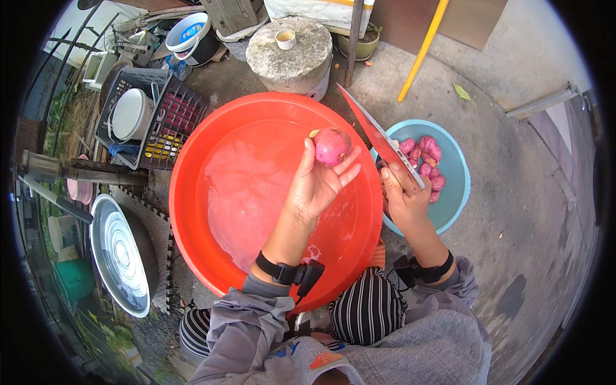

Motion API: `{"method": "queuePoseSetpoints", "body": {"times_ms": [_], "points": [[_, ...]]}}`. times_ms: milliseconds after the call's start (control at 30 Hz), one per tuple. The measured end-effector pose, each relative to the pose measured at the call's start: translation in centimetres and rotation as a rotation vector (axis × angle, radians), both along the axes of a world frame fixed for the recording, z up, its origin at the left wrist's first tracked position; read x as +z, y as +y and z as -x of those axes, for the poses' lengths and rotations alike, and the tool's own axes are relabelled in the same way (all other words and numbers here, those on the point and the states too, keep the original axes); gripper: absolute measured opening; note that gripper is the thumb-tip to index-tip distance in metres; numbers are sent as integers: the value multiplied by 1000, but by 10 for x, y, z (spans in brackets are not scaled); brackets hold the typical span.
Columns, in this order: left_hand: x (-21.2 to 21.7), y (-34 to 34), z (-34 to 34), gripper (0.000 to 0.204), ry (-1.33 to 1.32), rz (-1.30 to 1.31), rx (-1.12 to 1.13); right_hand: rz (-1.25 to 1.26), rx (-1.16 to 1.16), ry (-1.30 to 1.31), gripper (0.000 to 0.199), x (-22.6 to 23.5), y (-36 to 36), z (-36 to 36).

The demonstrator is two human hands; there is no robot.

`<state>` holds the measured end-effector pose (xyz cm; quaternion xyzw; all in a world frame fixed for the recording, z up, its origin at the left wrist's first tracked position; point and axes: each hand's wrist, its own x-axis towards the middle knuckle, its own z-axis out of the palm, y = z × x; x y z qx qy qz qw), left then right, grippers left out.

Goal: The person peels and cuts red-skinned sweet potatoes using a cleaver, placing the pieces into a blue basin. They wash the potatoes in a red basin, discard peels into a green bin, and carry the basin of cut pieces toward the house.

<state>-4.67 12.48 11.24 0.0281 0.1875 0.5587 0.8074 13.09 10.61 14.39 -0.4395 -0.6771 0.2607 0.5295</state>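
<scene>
My left hand (313, 187) holds a round pink-red sweet potato (332, 147) in its fingers, above the big red basin (186, 237). A small pale yellowish patch shows at the sweet potato's upper left. In my right hand (408, 204) is a broad-bladed kitchen knife (378, 135), raised and slanting up to the left, its blade apart from the sweet potato. My right fingers wrap its lower end and hide the handle. Shallow water (250, 192) lies in the red basin. Partly behind the knife, a light blue basin (459, 192) contains several red sweet potatoes (428, 151).
A round concrete block (282, 61) bearing a small cup (285, 40) stands beyond the red basin. To the left are a dark plastic crate (163, 106) with a white bucket (131, 114), and a metal basin (122, 256). A yellow pole (423, 51) leans at the far right.
</scene>
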Motion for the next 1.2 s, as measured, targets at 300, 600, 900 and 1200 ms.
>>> {"method": "queuePoseSetpoints", "body": {"times_ms": [300,600,900,1200], "points": [[34,-26,10,45,464,284,-145,-307,83,-502,44,6,-10,-4],[0,-44,10,42,620,166,170,-372,11,-552,42,9,-2,1],[9,2,-19,40,388,12,248,-386,-119,-705,38,-13,24,-12],[2,7,-14,48,101,-158,84,-162,-211,-652,43,4,51,-35]]}}
